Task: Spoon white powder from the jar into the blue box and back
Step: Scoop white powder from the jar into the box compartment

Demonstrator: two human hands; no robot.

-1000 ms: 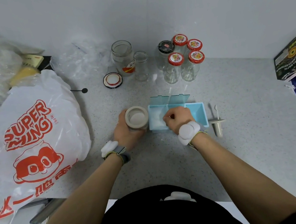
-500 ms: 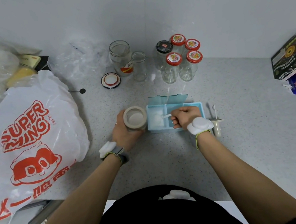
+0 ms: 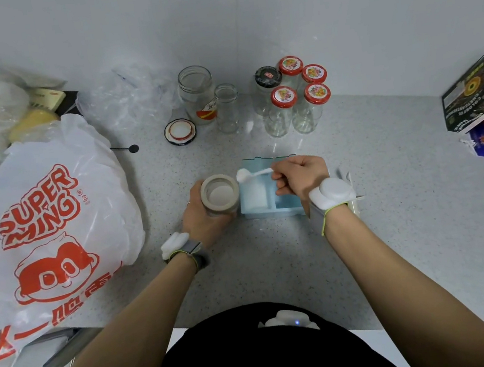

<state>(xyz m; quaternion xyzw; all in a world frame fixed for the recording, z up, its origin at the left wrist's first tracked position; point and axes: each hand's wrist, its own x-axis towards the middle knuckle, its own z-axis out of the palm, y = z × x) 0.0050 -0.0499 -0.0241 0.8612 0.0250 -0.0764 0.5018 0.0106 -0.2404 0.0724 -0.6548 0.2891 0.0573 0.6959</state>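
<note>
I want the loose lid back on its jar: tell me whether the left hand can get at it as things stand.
Probably not yet. The left hand grips the powder jar, so it isn't free. The loose lid lies on open counter beyond it with nothing over it; freed, the hand should get there.

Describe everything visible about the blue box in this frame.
The blue box is a pale blue plastic tray sitting flat on the speckled counter, its hinged lid open at the back. A divider splits it into compartments: the left one holds white powder, the right looks empty. The jar stands by its left end. The right hand hangs over it, holding a spoon.
</note>
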